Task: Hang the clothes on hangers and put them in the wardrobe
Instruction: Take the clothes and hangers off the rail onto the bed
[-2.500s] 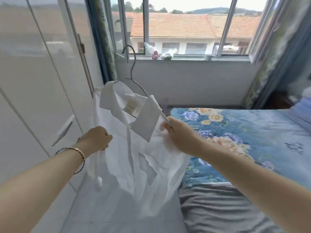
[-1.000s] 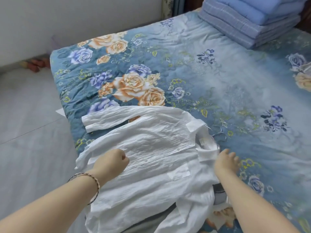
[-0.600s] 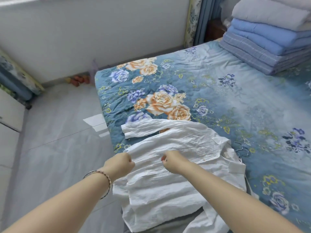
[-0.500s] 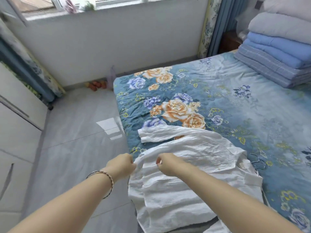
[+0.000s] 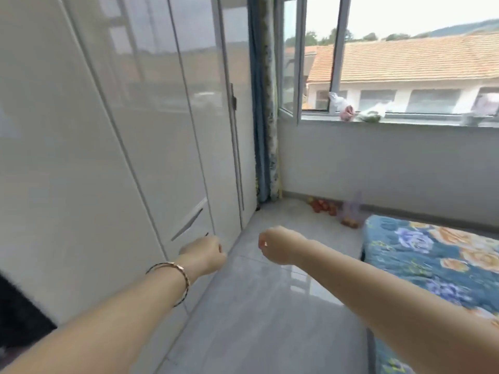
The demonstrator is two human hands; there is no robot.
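"As the wardrobe point(image 5: 162, 130) stands closed before you, why are your arms stretched out like this?"

"My left grip point(image 5: 204, 255) hangs just beside the slanted handle point(image 5: 189, 224) of the nearest door, without touching it. I think the door must be opened first, so this hand is well placed for that. Its fingers are curled together and hold nothing that I can see."

"And the other one?"

"My right grip point(image 5: 276, 245) is above the floor point(image 5: 256, 319), between the wardrobe and the bed point(image 5: 432, 255). Its fingers are curled in too, and it looks empty, though it is a little blurred."

"Where are the clothes and the hanger?"

"They are not in my view. No garment and no hanger shows, neither in my hands nor on the corner of the bed that I see. So I judge nothing is ready to go inside at this moment."

"What is inside the wardrobe?"

"I cannot tell. All doors are shut and glossy, and they give only a reflection of the window point(image 5: 378, 63)."

"Any other containers?"

"A thin bag point(image 5: 351, 214) stands on the floor by the wall, with something round and orange at its bottom. Beside it some red round fruits point(image 5: 322, 206) lie loose. On the sill point(image 5: 405, 121) there are more bags point(image 5: 343, 107), but what they contain is too small to say."
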